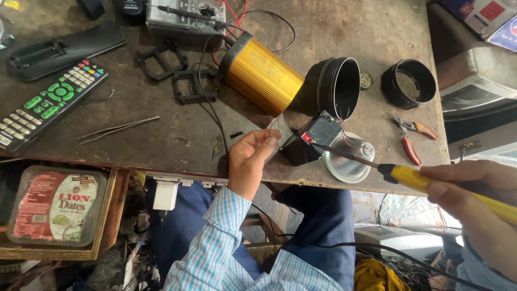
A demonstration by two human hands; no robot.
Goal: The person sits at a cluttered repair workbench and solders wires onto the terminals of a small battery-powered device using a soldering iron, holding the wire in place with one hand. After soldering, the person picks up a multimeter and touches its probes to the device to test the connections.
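From up here I see the workbench [161, 145] running from the left border to its right edge past the pliers; its front edge cuts across just below my wrists. On the far left lie a remote control [51, 102] and a black tray [64, 47]; right of them rest tweezers [116, 129], with bare wood around them, the widest open patch on the bench; two black frames [180, 75] sit beyond it. My left hand [249, 159] reaches over the front edge; its fingers are curled and pinched on a thin wire at the corner of a black block [298, 151], just beside a small grey board [323, 131]. Behind them lies a gold torch body [264, 75] with its black head [336, 86] open toward me; a round silver reflector [344, 161] sits at the bench edge. My right hand [479, 186] hangs off the bench's right corner, clenched around a yellow-handled soldering iron [414, 178]; its tip touches the board. Red-handled pliers [410, 137] and a black ring [408, 83] crowd the right end.
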